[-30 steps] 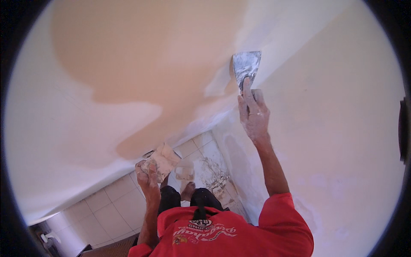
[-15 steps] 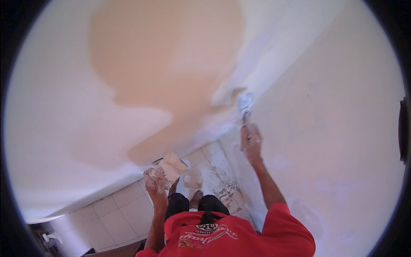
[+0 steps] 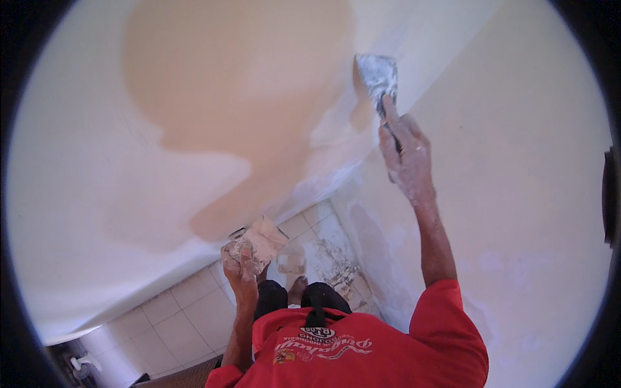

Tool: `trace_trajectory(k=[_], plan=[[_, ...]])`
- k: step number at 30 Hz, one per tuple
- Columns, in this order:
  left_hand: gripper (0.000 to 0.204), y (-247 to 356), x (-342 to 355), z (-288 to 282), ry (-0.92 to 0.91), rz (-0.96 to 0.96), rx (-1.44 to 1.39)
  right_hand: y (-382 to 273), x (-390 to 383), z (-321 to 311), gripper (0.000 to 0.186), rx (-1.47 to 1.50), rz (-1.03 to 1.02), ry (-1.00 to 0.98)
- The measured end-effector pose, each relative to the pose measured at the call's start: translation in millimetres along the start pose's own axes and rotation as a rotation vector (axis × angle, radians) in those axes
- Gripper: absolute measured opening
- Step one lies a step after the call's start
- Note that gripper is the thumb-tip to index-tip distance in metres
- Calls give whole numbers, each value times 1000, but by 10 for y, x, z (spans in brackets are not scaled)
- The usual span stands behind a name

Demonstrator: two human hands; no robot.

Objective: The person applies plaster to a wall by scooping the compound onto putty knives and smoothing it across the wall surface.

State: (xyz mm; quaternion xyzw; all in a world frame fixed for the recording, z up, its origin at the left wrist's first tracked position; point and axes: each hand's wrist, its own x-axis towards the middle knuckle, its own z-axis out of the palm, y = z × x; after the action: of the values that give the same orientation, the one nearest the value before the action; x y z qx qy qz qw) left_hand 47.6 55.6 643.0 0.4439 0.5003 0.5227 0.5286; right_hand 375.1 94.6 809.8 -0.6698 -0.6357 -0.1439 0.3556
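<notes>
A worker's right hand [image 3: 411,161] is clamped around the handle of a wide, pale-smeared scraper [image 3: 380,74], the index finger laid along its neck. The blade fans out just beyond those fingertips, over the left-hand wall [image 3: 194,181] and near the corner line, beyond which the right-hand wall [image 3: 517,181] spreads to the right of the fingers. Whether the blade's edge presses on the surface cannot be told from this angle.

Nearer the body, well apart from the right fingers, the left hand [image 3: 240,266] grips a flat plate [image 3: 277,234], thumb on top; pale paste [image 3: 260,240] lies just ahead of that thumb. Beneath the left fingers stretches a tiled floor [image 3: 174,333], with spatter [image 3: 346,271] to their right.

Good work here likely calls for a shallow blade angle, even pressure through the extended index finger, and long strokes beside the corner that avoid gouging the adjoining wall. Keeping the plate level and close should limit drips.
</notes>
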Motion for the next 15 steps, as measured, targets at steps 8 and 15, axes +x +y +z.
trace_trajectory(k=[8,15], plan=[[27,1,-12,-68,10,-64,100,215,-586,782,52,45,122,-10],[22,7,10,-44,-10,46,108,448,-1243,1205,51,-57,158,-78]])
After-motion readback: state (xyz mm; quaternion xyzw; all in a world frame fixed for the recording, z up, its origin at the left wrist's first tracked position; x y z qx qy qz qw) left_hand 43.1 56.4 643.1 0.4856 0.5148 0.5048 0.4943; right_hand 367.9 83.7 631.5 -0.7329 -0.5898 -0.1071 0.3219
